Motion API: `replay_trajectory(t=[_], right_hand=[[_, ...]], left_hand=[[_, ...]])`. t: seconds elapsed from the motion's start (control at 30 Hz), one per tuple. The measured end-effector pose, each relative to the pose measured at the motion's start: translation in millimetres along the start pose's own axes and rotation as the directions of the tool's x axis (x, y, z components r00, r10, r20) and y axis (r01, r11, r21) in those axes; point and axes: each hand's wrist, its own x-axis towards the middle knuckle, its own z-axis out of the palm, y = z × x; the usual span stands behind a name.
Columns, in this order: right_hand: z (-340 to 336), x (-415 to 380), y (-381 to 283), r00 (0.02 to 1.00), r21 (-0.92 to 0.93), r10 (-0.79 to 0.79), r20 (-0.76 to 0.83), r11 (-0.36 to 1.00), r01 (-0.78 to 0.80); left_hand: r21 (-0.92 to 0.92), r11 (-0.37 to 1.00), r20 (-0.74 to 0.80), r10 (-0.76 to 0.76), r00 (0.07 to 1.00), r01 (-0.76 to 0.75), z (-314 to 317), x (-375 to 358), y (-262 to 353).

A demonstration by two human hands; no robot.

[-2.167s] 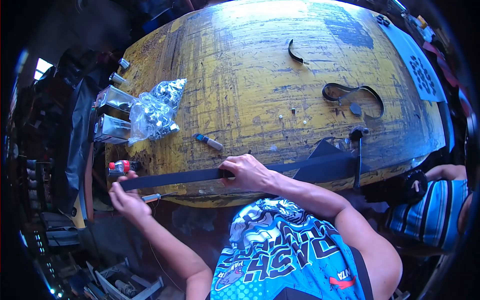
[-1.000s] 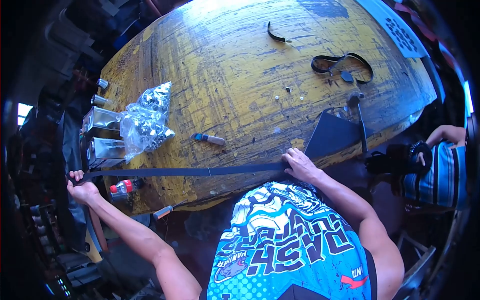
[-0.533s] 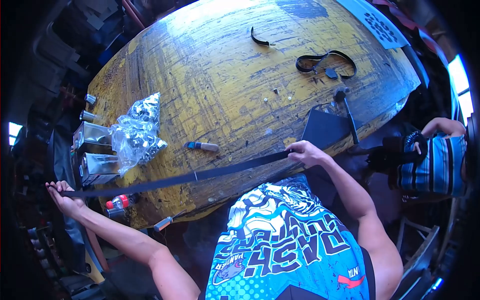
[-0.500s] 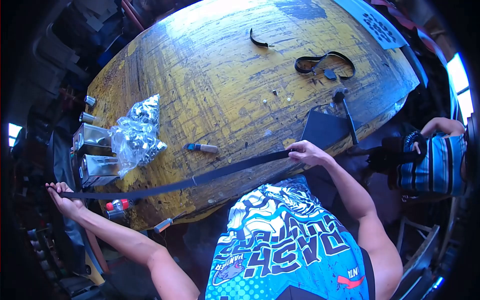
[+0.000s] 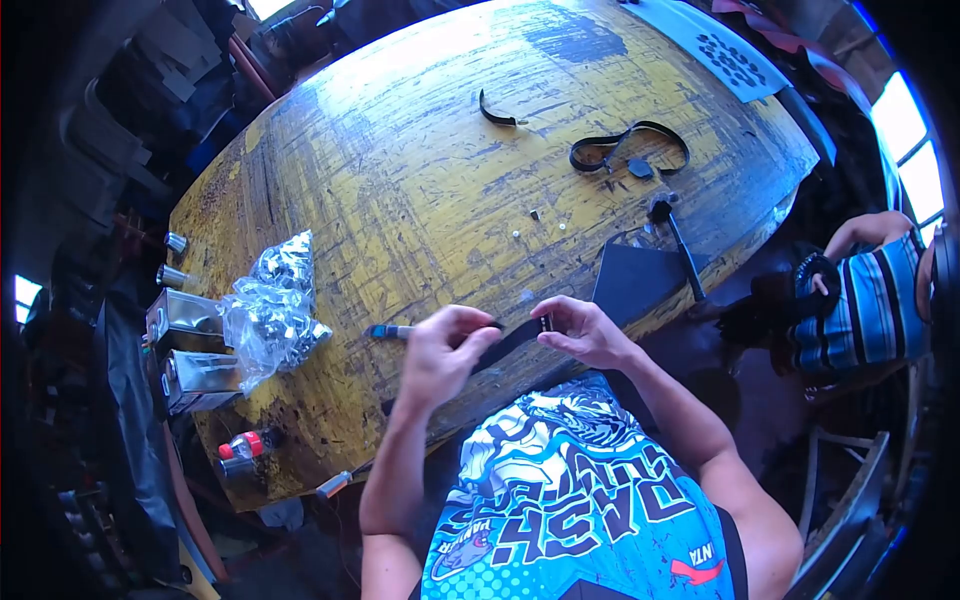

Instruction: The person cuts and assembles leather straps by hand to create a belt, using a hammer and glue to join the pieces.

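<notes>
Watched through the head feed. Left hand (image 5: 445,350) was pinched closed, a dark tip showing at its fingertips; I took it for part of the black strap (image 5: 508,348). Right hand (image 5: 585,332) gripped the strap just beside it, a small bright-edged piece at the fingertips, too small for me to identify. The strap ran down-left behind the left hand, along the near edge of the table (image 5: 420,220). I judged the 2 close grips were for fine fingertip control.

Hammer (image 5: 680,250) lay across a dark sheet (image 5: 625,278), handle toward the near edge, probably for easy right-hand reach.

Containers: clear bag (image 5: 272,318) bulged with shiny metal bits, slumped against 2 metal cans (image 5: 200,380), perhaps as a prop. Cans' contents hidden. Red-labelled bottle (image 5: 242,446) sat near the left corner; contents I couldn't tell.
</notes>
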Motion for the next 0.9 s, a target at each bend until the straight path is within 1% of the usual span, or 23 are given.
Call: replay_trajectory(t=[0.07,0.1,0.2,0.3,0.4,0.5,0.6,0.7,0.8,0.9], right_hand=[[3.3,-4.8,-15.4,0.998,-0.194,-0.057,-0.033,0.98,0.049],[3.4,-6.3,-24.9,0.998,-0.273,-0.061,-0.03,0.961,0.05],[4.2,-7.9,-34.1,0.988,-0.417,-0.153,0.024,0.897,0.149],[6.5,-6.2,-33.2,0.98,-0.43,-0.192,0.047,0.882,0.193],[6.8,-3.2,-33.0,0.982,-0.447,-0.177,0.065,0.875,0.187],[7.6,-1.6,-33.3,0.986,-0.448,-0.153,0.068,0.878,0.167],[9.1,0.0,-36.0,0.99,-0.45,-0.116,0.084,0.882,0.141],[11.3,1.8,-33.7,0.987,-0.463,-0.13,0.093,0.872,0.158],[15.8,1.4,-41.3,0.994,-0.509,-0.092,0.061,0.854,0.111],[13.0,1.2,-48.0,0.998,-0.442,0.019,0.065,0.897,0.012]], left_hand=[[-0.113,0.991,0.096,-0.06,0.994,0.07,20.9,11.2,-15.0],[-0.113,0.991,0.117,-0.059,0.991,0.072,25.1,13.1,-16.9],[-0.129,0.99,0.128,-0.046,0.991,0.062,30.7,14.1,-17.2],[-0.109,0.993,0.121,-0.032,0.992,0.045,34.6,13.6,-21.0],[-0.157,0.987,0.136,-0.019,0.991,0.041,36.3,14.2,-28.3],[-0.156,0.985,0.153,-0.046,0.987,0.07,32.0,13.1,-27.2],[-0.141,0.988,0.154,-0.034,0.987,0.056,31.2,12.5,-29.5],[-0.135,0.99,0.159,-0.027,0.987,0.049,30.8,12.0,-27.1],[-0.152,0.985,0.203,-0.055,0.978,0.086,32.4,13.1,-29.9],[-0.196,0.979,0.195,-0.024,0.981,0.063,33.5,16.1,-34.0]])
